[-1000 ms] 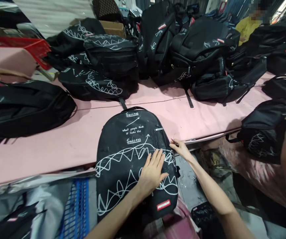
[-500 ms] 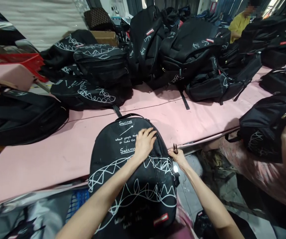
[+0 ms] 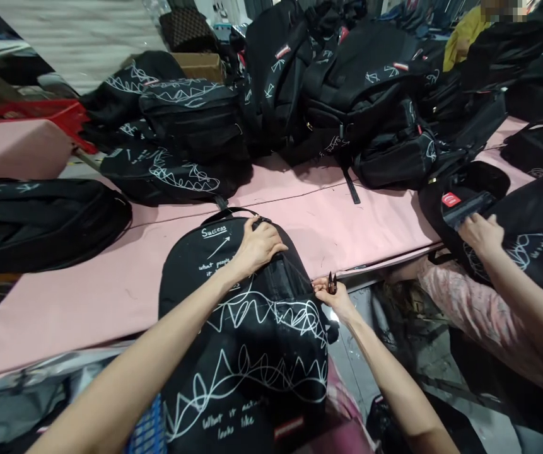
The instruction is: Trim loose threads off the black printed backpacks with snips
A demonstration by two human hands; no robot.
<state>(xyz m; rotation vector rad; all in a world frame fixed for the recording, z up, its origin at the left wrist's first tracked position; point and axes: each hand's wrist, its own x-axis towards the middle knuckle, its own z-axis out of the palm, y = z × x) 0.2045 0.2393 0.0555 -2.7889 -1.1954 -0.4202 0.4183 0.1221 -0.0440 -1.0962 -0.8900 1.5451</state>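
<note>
A black backpack (image 3: 247, 397) with white scribbled lines and lettering leans against the front edge of the table, in front of me. My left hand (image 3: 262, 243) is closed at its upper right edge, fingertips pinching near the zipper by the top. Below that hand, a dark gap with lining shows along the zipper side. In my right hand (image 3: 337, 299) are small dark thread snips (image 3: 332, 283), their points upward. The fingertips of this hand also pinch the backpack's right edge. What exactly lies under the left fingertips is hidden.
Several black backpacks (image 3: 190, 126) are piled across the back of the pink-covered table (image 3: 110, 296). Another backpack (image 3: 48, 221) lies at left, near a red crate (image 3: 63, 116). At right, a co-worker's hand (image 3: 482, 233) handles a backpack. A blue basket (image 3: 145, 425) stands below the table edge.
My left hand has moved up and left along the zipper side, and the gap there has opened wider. My right hand stays at the edge. The co-worker's hand has shifted left.
</note>
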